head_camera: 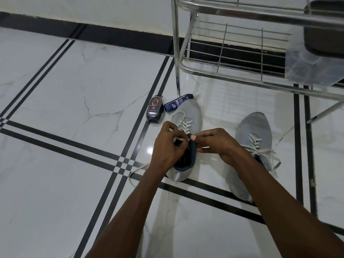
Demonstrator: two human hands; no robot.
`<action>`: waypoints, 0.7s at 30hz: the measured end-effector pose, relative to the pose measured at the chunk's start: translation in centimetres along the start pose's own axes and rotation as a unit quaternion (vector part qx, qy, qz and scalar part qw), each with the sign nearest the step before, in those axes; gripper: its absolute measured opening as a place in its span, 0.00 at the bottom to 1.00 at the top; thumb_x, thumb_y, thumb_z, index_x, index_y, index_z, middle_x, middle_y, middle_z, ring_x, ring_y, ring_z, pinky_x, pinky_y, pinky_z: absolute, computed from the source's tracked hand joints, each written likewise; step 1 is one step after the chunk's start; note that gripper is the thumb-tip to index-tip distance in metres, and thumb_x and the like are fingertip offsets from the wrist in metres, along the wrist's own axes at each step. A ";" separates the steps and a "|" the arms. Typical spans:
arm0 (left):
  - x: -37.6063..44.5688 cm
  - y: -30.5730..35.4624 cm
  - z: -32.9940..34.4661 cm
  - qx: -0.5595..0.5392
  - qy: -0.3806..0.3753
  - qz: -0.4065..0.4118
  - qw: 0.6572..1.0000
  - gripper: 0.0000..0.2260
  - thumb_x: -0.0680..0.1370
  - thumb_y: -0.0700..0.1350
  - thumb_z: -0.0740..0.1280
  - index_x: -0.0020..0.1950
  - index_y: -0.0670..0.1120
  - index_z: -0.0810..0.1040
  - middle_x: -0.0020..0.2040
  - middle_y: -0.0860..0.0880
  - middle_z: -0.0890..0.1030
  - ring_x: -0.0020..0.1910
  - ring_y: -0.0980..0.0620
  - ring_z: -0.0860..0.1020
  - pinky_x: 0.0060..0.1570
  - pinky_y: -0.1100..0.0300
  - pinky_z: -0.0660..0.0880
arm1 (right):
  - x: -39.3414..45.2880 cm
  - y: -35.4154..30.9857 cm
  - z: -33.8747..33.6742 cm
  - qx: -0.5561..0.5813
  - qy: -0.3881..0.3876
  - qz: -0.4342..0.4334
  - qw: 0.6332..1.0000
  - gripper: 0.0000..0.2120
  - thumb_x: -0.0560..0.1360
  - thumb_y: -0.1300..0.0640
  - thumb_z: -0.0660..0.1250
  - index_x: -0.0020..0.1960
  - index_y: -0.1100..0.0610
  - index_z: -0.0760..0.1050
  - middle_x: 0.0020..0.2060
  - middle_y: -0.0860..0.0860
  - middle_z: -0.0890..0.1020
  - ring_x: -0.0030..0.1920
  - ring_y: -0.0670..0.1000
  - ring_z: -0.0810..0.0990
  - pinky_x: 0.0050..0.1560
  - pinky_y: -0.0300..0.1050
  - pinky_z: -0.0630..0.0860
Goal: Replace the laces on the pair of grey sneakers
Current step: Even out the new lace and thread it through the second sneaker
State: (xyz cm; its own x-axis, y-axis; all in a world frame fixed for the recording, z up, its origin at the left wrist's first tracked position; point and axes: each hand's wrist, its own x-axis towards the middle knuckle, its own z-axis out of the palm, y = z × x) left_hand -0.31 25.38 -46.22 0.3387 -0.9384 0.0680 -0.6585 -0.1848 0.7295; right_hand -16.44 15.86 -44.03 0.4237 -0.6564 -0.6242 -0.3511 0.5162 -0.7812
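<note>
Both grips are working over the left sneaker: left hand pinching its white lace, right hand pinching the collar.

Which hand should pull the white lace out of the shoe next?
Probably the left hand. Its fingers already pinch the white lace on the left grey knit sneaker, while the right hand grips the dark collar, steadying it.
</note>
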 end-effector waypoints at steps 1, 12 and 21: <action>-0.1 -0.1 0.1 0.003 0.004 -0.009 1.000 0.04 0.74 0.48 0.75 0.47 0.50 0.86 0.51 0.53 0.72 0.48 0.62 0.74 0.40 0.75 0.68 | 0.0 0.0 -0.1 0.004 -0.003 0.002 1.000 0.09 0.72 0.58 0.77 0.50 0.62 0.86 0.45 0.58 0.87 0.43 0.51 0.86 0.49 0.46 0.84; -0.5 0.7 0.5 0.012 0.055 -0.074 0.996 0.13 0.73 0.49 0.78 0.55 0.52 0.82 0.61 0.54 0.71 0.47 0.59 0.76 0.41 0.77 0.65 | 0.7 0.4 0.0 0.059 -0.010 0.032 0.998 0.10 0.75 0.62 0.74 0.54 0.66 0.83 0.46 0.60 0.86 0.45 0.54 0.85 0.44 0.43 0.83; -3.6 4.4 1.9 0.079 0.077 -0.119 0.987 0.15 0.81 0.62 0.64 0.44 0.53 0.80 0.33 0.55 0.81 0.31 0.59 0.75 0.33 0.65 0.67 | 0.4 -0.1 1.0 -0.075 -0.009 -0.009 0.997 0.08 0.81 0.64 0.65 0.51 0.67 0.81 0.47 0.62 0.85 0.45 0.53 0.85 0.49 0.45 0.84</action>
State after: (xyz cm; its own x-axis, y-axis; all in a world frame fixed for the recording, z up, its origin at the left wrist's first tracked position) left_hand -5.69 27.42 -44.57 0.5864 -0.8098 0.0189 -0.6404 -0.4492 0.6230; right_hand -15.44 16.09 -44.23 0.4450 -0.6547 -0.6110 -0.4630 0.4159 -0.7827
